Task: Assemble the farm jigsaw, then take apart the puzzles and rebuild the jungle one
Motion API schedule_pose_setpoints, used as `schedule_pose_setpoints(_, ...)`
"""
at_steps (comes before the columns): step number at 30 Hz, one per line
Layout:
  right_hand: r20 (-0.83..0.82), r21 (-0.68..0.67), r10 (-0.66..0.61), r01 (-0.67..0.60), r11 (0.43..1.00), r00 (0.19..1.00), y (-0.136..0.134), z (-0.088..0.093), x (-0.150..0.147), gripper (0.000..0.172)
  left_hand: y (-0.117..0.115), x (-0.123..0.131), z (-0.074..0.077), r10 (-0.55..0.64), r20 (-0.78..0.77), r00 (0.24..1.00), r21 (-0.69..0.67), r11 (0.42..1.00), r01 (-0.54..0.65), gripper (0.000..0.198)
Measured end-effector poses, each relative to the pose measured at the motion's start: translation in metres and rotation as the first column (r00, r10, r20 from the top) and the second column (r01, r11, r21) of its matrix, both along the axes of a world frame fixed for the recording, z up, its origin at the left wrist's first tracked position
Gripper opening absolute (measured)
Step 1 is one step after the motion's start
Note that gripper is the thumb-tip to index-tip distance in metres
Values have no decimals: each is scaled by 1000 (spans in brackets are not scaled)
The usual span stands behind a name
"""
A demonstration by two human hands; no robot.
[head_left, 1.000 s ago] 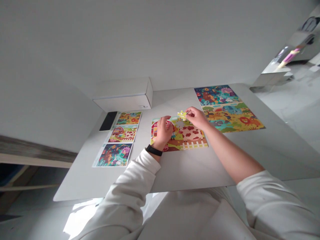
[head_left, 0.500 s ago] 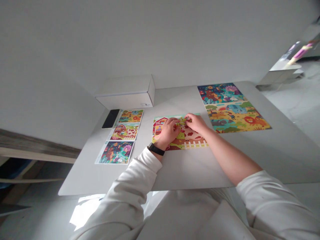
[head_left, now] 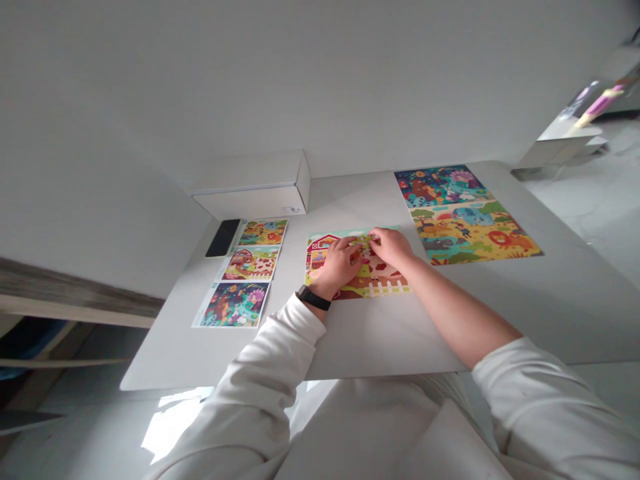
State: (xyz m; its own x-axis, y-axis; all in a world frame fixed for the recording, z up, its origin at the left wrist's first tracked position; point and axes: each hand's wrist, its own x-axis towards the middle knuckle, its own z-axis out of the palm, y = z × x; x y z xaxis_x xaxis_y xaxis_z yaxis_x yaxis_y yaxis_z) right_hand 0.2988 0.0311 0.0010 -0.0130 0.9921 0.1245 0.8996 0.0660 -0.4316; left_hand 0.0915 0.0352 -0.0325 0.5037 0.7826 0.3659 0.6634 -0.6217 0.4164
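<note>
While both hands bear on the puzzle from either side, their fingertips come near each other at its far edge.

Left hand [head_left: 341, 265]: palm down over the middle of the puzzle, fingers loosely curved and parted from the thumb; nothing seen held in it. Black watch [head_left: 316, 298] on the same wrist, just behind the hand.

Right hand [head_left: 393, 248]: over the far right part, thumb and fingers drawn together at a yellow-green piece [head_left: 369, 239]. Whether they pinch it or merely press it, cannot tell; piece small and partly covered.

Puzzle [head_left: 389, 288]: farm scene, flat beneath both hands. Red barn beside the left fingers; cow patches below the right fingertips; white fence along the edge nearer the body.

Left of the left hand: three prints in a column, safari print [head_left: 263, 232] farthest, farm print [head_left: 250, 264] in the middle, night print [head_left: 233, 305] nearest. Black phone [head_left: 223, 238] just beside the safari print, on the side away from the hands.

Beyond the left hand, leftward: white box [head_left: 253, 183], lid down.

Right of the right hand: safari picture [head_left: 475, 233], night picture [head_left: 443, 185] adjoining its far edge.

Under all: pale table [head_left: 380, 340].
</note>
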Motion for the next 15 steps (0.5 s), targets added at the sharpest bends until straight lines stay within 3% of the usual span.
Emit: schedule_pose_setpoints(15,96,42,24,-28,999,995,-1,-6,5,28,-4,2,7,-34,-66,997,-13,999,33,28)
